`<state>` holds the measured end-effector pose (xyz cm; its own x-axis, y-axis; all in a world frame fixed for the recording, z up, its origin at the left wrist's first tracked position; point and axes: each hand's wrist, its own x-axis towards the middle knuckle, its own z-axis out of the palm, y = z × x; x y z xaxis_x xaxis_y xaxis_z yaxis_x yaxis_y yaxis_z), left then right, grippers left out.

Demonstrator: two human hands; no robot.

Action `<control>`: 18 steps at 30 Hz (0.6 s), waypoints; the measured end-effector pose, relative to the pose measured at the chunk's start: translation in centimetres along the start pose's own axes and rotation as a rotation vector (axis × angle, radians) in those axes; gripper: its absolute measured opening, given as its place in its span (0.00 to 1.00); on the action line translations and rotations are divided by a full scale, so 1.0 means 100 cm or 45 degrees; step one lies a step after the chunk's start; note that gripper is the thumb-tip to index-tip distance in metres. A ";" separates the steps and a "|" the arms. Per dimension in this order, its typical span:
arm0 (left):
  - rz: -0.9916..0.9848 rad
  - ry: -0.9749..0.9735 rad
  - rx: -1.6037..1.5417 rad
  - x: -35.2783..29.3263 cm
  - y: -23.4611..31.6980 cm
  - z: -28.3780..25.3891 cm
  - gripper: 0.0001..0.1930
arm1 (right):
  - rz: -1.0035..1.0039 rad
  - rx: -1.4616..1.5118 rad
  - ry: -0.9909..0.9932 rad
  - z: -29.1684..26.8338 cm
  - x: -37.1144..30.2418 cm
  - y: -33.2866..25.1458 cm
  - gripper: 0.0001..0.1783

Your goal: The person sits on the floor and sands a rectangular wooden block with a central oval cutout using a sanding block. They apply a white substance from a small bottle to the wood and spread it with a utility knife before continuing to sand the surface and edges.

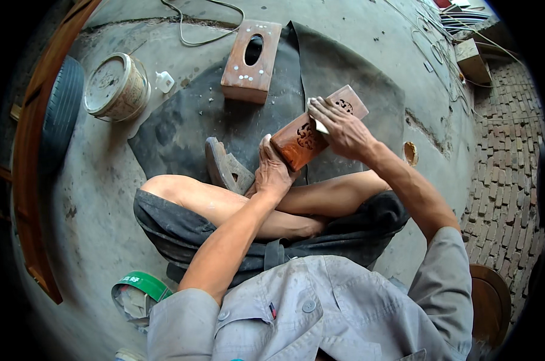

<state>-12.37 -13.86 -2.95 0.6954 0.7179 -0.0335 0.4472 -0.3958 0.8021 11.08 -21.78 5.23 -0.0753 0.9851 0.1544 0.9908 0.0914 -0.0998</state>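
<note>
A reddish-brown carved box (pixel 292 147) was held obliquely over the right-hand part of the dark mat (pixel 366 84), its farther end directed toward the mat's right corner; whether its underside was supported by the legs could not be told. The nearer left end was gripped by the left hand (pixel 272 169), which was partly closed, with some fingers hidden beneath. The right hand (pixel 344 127) was laid over the upper face, its fingers nearly straight and close together, and a pale pad (pixel 321 127) was trapped between them and the wood. The box was judged stiff, hollow and fairly light, with smooth faces that could slip if dusty. The pierced ornament was judged its most fragile part; a hold was therefore best taken at the solid ends or along the long lower edges. A second box (pixel 237 73), with an oval opening, was placed at the mat's far edge, left of its far corner.
</note>
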 end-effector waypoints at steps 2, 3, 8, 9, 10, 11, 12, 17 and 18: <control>-0.010 0.030 0.002 -0.002 0.002 0.003 0.64 | -0.081 0.069 -0.102 0.007 -0.004 -0.042 0.42; 0.040 0.109 0.035 -0.001 -0.003 0.010 0.64 | -0.152 0.123 -0.105 0.012 0.005 -0.074 0.41; -0.006 0.039 0.008 0.000 -0.002 0.002 0.61 | 0.004 0.271 -0.158 -0.011 0.007 -0.047 0.38; -0.009 0.015 -0.005 -0.003 0.002 0.001 0.61 | -0.021 0.035 -0.071 -0.008 0.000 -0.021 0.41; -0.017 0.007 -0.011 -0.002 0.004 0.000 0.61 | 0.009 0.051 -0.061 -0.004 -0.001 -0.019 0.41; -0.035 0.011 -0.022 -0.002 0.003 0.002 0.61 | 0.009 0.160 -0.105 -0.003 0.002 -0.035 0.41; -0.053 0.014 -0.034 -0.003 0.001 0.005 0.62 | 0.008 0.270 -0.149 0.004 0.009 -0.057 0.41; -0.143 -0.227 -0.051 -0.004 -0.016 0.004 0.51 | -0.310 0.090 -0.139 0.009 0.011 -0.095 0.38; -0.022 -0.094 0.020 0.000 -0.034 0.019 0.49 | -0.361 -0.003 -0.170 0.005 -0.009 -0.097 0.38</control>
<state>-12.79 -13.57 -6.80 0.7268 0.6807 -0.0915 0.4676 -0.3929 0.7918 1.47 -23.46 5.54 -0.3629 0.9307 0.0455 0.9283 0.3653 -0.0691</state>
